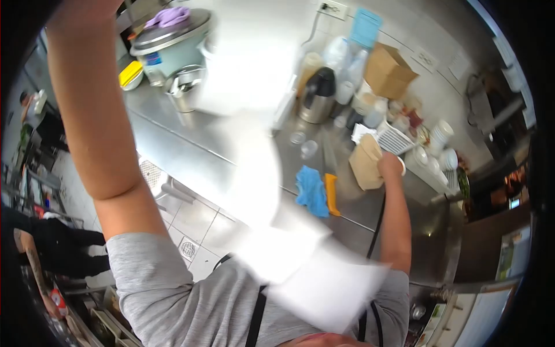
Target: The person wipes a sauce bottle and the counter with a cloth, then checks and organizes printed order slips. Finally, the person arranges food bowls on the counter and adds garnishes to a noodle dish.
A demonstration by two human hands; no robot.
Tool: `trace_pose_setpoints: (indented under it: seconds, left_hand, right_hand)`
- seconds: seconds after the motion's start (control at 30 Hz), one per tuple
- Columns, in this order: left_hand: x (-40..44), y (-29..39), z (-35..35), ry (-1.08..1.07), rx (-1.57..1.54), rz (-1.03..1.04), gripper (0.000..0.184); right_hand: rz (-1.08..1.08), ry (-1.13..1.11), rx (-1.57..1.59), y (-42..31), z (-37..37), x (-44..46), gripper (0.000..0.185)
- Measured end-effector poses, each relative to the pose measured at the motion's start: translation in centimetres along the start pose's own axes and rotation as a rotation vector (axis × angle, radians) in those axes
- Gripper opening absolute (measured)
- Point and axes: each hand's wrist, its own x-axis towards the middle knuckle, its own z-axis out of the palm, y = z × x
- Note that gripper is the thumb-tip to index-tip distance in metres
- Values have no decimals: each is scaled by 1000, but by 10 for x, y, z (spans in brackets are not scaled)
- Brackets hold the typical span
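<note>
One person in dark clothes (63, 248) stands farthest left, well apart from our fingers. Next comes our left forearm (95, 115), rising out through the top edge; the fingers of our left hand lie beyond it, so we cannot tell whether they grasp anything. Well to the left of our right hand's fingers, at the back of the steel counter (179, 127), stand a yellow item (131, 74) in a white bowl, a big lidded cooker (173, 55) with a lilac cloth (167, 17) on top, and a metal pot (184, 101). A long white strip (254, 191), badly blurred and probably paper, crosses between our two arms and down over our grey shirt. Nearer to our right fingers, on their left, lie a blue cloth (312, 191) and, just beside it, an orange-handled knife (330, 194), with a steel flask (316, 98) farther back. Our right hand (391, 166) has its fingers curled round the right edge of a brown paper bag (364, 165), gripping it above the counter. Just behind those fingers sits a white basket (395, 140), and to their right stand stacked white cups (442, 133).
</note>
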Motion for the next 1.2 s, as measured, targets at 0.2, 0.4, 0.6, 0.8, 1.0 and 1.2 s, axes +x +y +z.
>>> trace_pose_setpoints:
  seconds: [0.2,0.4,0.6,0.8,1.0,1.2]
  left_hand:
    - [-132,72,-82,327,232,-295,54]
    - [-222,95,-131,429,285,-463,57]
    - [-262,80,-142,630,270,-518,58]
    - [-292,23,-116,705,173,-573,58]
    - [-321,-49,-73,506,67,-632,61]
    - [-340,-109,-11,468,-271,-560,60]
  right_hand:
    - [-329,53,-156,-117,-97,-40,18]
    - [-650,-102,98,-249,-111,-20,22]
    - [-700,-110,238,-407,-36,-8,24]
    - [-569,-162,217,-483,-10,-9,30]
    - [-572,-1197,1093,-483,-98,-47,46]
    - [-730,-813,1113,-430,-118,-78,29]
